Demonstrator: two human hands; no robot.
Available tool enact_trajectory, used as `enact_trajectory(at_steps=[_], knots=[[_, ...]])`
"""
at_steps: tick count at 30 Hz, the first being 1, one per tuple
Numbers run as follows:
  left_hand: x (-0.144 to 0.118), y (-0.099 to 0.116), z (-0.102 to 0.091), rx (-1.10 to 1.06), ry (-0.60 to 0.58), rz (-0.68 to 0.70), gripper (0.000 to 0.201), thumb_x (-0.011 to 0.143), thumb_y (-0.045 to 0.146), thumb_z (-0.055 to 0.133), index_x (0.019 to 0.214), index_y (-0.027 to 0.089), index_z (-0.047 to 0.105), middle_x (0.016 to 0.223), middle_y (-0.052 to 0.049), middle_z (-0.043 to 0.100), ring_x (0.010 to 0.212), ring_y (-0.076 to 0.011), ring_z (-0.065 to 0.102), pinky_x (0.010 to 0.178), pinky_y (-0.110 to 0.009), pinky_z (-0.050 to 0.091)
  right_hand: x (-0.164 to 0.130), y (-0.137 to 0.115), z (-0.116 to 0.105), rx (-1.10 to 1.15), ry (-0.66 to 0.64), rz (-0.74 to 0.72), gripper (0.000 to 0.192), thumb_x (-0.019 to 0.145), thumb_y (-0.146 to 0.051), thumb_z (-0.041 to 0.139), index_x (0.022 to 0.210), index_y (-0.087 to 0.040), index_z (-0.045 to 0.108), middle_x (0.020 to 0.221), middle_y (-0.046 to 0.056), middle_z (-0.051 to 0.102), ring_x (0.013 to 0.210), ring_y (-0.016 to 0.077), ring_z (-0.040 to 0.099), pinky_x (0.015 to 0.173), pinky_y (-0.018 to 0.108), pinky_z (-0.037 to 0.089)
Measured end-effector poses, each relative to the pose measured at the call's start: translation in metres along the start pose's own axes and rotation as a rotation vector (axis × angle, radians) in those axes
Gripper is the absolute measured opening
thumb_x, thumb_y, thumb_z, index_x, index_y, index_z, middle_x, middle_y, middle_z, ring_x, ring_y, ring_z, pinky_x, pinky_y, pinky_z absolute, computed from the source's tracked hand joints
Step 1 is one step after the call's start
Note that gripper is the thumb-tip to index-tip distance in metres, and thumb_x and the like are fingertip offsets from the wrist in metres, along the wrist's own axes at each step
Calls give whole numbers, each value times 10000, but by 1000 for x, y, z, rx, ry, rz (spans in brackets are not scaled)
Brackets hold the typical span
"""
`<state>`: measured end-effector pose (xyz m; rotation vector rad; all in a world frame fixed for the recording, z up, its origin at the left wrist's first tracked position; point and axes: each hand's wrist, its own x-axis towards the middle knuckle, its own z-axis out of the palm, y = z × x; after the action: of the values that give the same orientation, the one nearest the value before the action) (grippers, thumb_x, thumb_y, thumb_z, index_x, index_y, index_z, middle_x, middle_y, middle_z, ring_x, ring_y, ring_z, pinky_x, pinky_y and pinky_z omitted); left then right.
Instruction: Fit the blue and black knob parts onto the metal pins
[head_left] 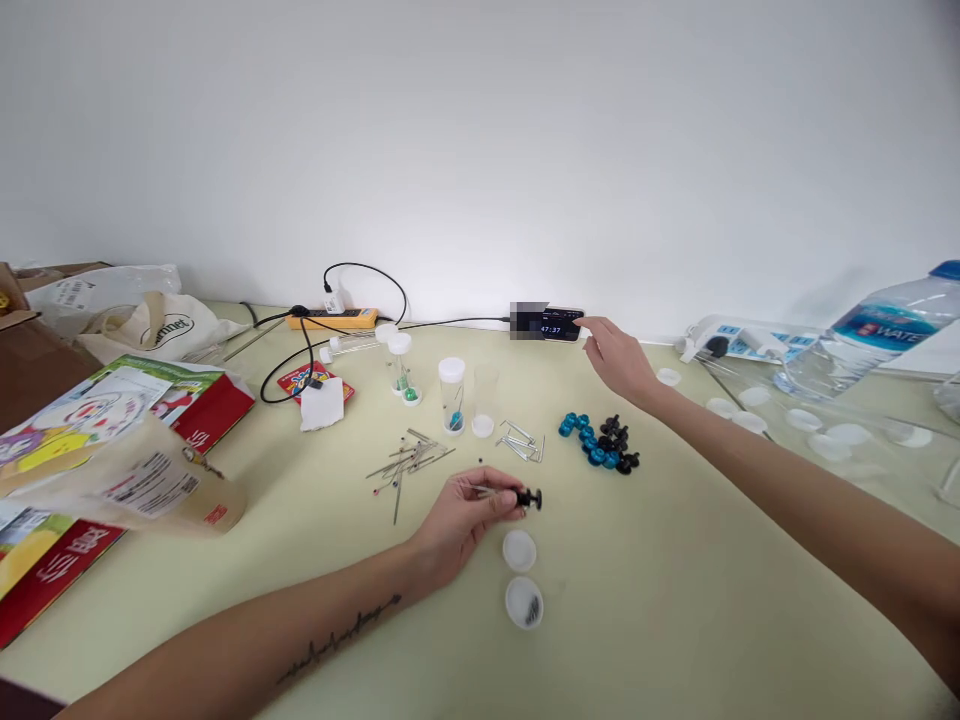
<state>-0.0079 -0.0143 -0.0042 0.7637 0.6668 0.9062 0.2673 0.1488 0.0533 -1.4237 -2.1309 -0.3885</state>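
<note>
My left hand (457, 515) pinches a black knob (529, 498) low over the tabletop (675, 600) to steady it, while my right hand (619, 360), fingers loosely open and empty, reaches to the phone (559, 324) at the far edge.

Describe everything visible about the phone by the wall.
The phone is a dark, slim slab standing on its long edge at the far side of the table, apparently leaning against the white wall. Its lit screen shows pale digits like a timer. A black cable runs to its left end. The right hand reaches toward its right end, fingertips touching or nearly so.
</note>
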Motion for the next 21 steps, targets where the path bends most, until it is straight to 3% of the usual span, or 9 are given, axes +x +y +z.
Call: enact_trajectory(at_steps=[2,5,8,11,14,18,21], knots=[[-1,-2,0,16,29,63,211,675,204,740,860,128,671,891,-54,666,749,-94,623,818,-238,467,-28,-48,-17,202,49,-25,363,908,-182,316,1237,-213,466,1194,107,530,860,208,597,748,360,476],[-3,-6,-2,25,32,151,216,639,200,762,829,134,684,851,-37,668,760,-106,627,870,-282,465,-83,-116,-26,502,-31,-30,263,921,-238,357,1149,-234,488,1056,73,530,823,171,572,723,312,471],[-3,-8,-5,49,26,258,197,613,176,770,790,133,695,848,-37,670,807,-125,623,913,-327,457,-124,-155,-19,696,-49,71,240,922,-304,383,1132,-236,476,1016,60,494,786,154,540,725,309,461],[-3,-8,-11,82,-8,329,181,593,141,771,756,125,695,831,-43,674,816,-131,625,943,-347,445,-140,-160,-7,811,39,253,228,907,-365,394,1064,-229,488,906,30,475,656,129,479,609,284,426],[-3,-5,-15,129,-73,328,172,598,117,761,754,122,689,822,-50,676,848,-139,628,971,-362,427,-139,-153,-2,1010,44,501,244,888,-428,383,913,-219,506,801,1,440,555,109,413,495,258,355],[0,-2,-19,172,-132,241,187,625,112,745,806,108,693,862,-57,684,801,-134,644,982,-361,422,-137,-155,-5,1043,-29,444,318,855,-499,431,861,-204,546,769,9,502,545,113,432,494,265,364],[1,-2,-20,191,-165,253,226,623,105,746,842,106,690,869,-59,688,817,-144,651,989,-359,418,-139,-160,-9,1091,-137,288,389,860,-558,406,892,-205,566,753,14,530,575,129,458,548,284,400]])
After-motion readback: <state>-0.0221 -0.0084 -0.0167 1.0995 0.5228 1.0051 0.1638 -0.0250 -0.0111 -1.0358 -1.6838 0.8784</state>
